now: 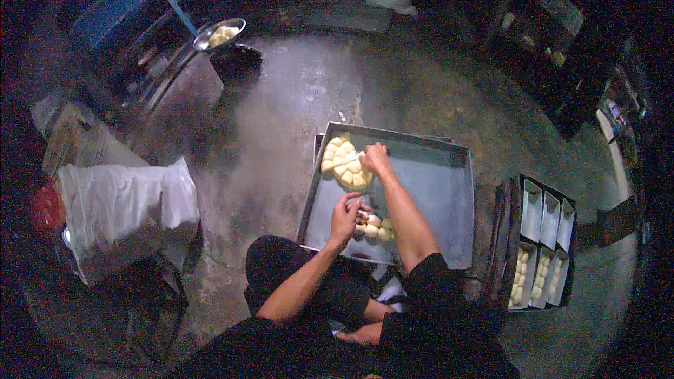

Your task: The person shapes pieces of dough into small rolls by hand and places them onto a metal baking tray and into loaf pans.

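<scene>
A wide shallow metal tray [435, 200] lies in front of me. In its far left part sits a cluster of pale dough pieces [344, 161], cut into wedges and pressed close together. My right hand [376, 158] is at the right edge of that cluster, fingers closed on a piece of dough that they partly cover. My left hand [347, 216] is nearer to me, its fingers curled beside a small group of rounded dough balls [380, 228] on the tray. What lies inside its curled fingers is too small and dark to make out.
At the right stands a rack of rectangular pans [532, 210], several holding rows of dough balls [540, 277]. A white cloth [130, 193] covers something at the left. A metal bowl [220, 34] with pale contents sits on a dark stand, far left. Concrete floor [281, 119] surrounds the tray.
</scene>
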Motion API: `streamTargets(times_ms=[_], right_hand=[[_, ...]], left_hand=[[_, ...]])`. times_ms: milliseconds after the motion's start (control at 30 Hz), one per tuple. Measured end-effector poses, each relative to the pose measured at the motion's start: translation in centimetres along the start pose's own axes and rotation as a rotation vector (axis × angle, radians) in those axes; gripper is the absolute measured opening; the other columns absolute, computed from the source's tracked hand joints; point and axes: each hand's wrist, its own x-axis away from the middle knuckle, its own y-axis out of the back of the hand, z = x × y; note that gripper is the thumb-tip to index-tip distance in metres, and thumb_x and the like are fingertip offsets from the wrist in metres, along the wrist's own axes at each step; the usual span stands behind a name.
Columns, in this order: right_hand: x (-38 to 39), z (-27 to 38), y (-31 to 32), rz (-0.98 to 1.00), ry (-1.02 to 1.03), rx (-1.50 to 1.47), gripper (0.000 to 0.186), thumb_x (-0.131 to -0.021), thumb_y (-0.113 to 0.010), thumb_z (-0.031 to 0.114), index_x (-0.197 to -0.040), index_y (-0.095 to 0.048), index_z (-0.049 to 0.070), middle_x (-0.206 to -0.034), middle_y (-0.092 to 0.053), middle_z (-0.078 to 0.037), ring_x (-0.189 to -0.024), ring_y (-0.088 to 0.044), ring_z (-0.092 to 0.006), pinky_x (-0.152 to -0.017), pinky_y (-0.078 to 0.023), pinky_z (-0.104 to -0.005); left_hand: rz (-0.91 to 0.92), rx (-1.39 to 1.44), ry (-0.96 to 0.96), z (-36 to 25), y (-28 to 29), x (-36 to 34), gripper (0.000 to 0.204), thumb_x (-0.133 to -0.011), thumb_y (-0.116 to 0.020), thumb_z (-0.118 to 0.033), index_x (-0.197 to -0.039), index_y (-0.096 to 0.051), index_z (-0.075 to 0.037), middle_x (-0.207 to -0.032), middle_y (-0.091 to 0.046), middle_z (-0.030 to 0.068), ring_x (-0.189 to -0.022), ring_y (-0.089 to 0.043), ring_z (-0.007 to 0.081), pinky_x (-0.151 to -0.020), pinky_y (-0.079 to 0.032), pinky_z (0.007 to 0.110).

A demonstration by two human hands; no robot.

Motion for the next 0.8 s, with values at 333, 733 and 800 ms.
streamTargets(times_ms=[333, 733, 800], right_hand=[[-0.1, -4.5, 6.9, 0.279, -0.333, -0.849, 0.049, -0.065, -0.077, 0.018, -0.108, -0.056, 0.006, -0.081, -0.064, -0.012, -0.073, -0.060, -0.0199, -0.066, -0.049, -0.0350], [14.4, 5.1, 22.5, 0.191, -0.064, -0.862, 0.042, -0.077, -0.071, 0.009, -0.112, -0.048, 0.007, -0.097, -0.060, -0.011, -0.092, -0.061, -0.0195, -0.079, -0.052, -0.0325], [17.1, 7.0, 24.9, 0.246, -0.067, -0.869, 0.043, -0.077, -0.068, 0.007, -0.117, -0.052, 0.008, -0.101, -0.061, -0.014, -0.092, -0.061, -0.0258, -0.083, -0.050, -0.0370]], left_hand=[[-0.067, -0.075, 0.047, 0.2, 2.2, 0.1, 0.028, -0.097, -0.052, -0.024, -0.118, -0.051, -0.005, -0.090, -0.067, 0.0108, -0.070, -0.063, 0.0142, -0.057, -0.051, 0.027], [0.379, 0.547, 0.490, -2.8, 0.2, 3.0, 0.053, -0.099, -0.045, -0.037, -0.129, -0.042, 0.006, -0.120, -0.056, 0.0249, -0.115, -0.055, 0.0328, -0.100, -0.047, 0.040], [0.420, 0.479, 0.444, -2.6, -0.6, 3.6, 0.048, -0.098, -0.047, -0.036, -0.125, -0.048, 0.003, -0.117, -0.058, 0.0194, -0.107, -0.059, 0.0256, -0.094, -0.049, 0.035]])
